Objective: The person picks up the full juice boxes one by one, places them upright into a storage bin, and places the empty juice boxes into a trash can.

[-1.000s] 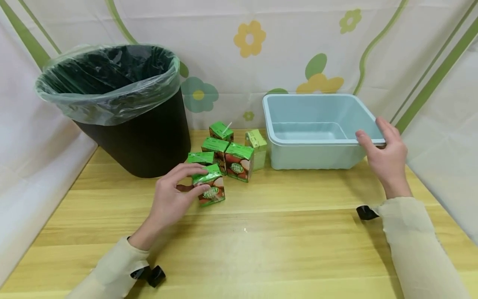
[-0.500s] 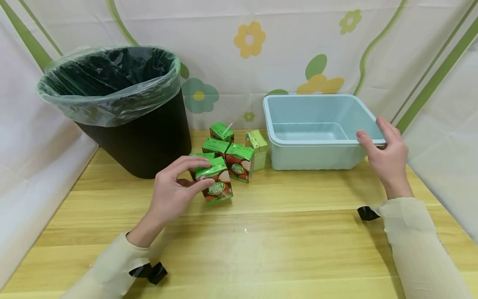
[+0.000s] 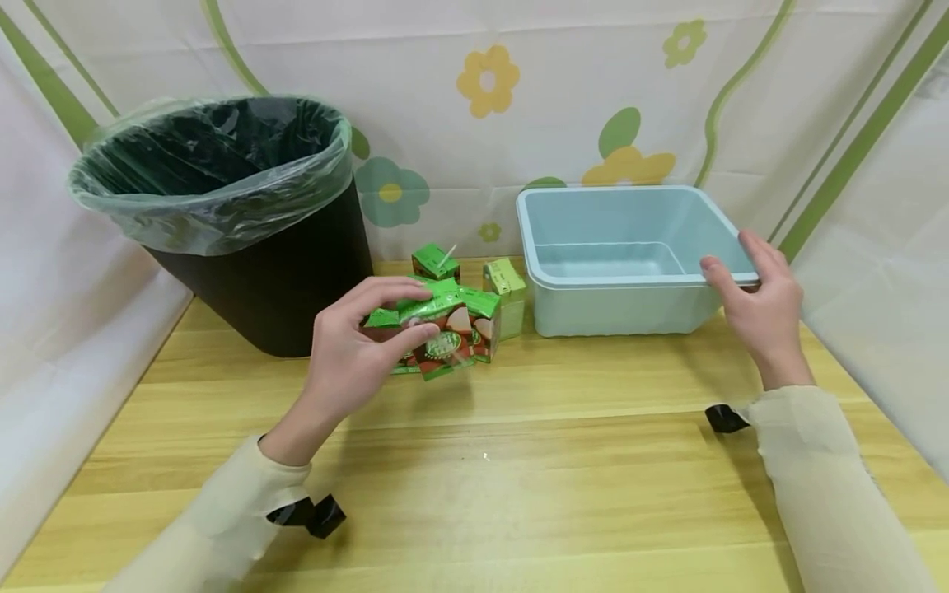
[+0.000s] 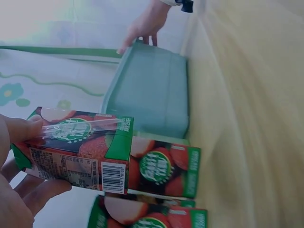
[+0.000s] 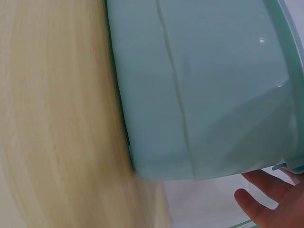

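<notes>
My left hand (image 3: 348, 354) pinches a red and green juice box (image 3: 445, 342) between thumb and fingers, tilted and raised off the table. In the left wrist view a clear-wrapped straw runs along the side of this juice box (image 4: 78, 130). Right behind it, partly hidden, stand several similar juice boxes (image 4: 164, 166); one at the back (image 3: 430, 262) has a straw poking up. A pale green carton (image 3: 507, 301) stands to their right. On the far right, my right hand (image 3: 771, 305) grips the rim of a light blue plastic bin (image 3: 615, 311) at its front right corner.
A black trash can (image 3: 289, 280) lined with a clear green bag (image 3: 245, 214) stands at the left, close to the cartons. Behind everything hangs a white flowered cloth (image 3: 563, 82). All of it stands on a wooden table (image 3: 519, 494).
My left hand has lifted the juice box off the table and moved it right and away from me, now in front of the other cartons. The right hand stays on the bin.
</notes>
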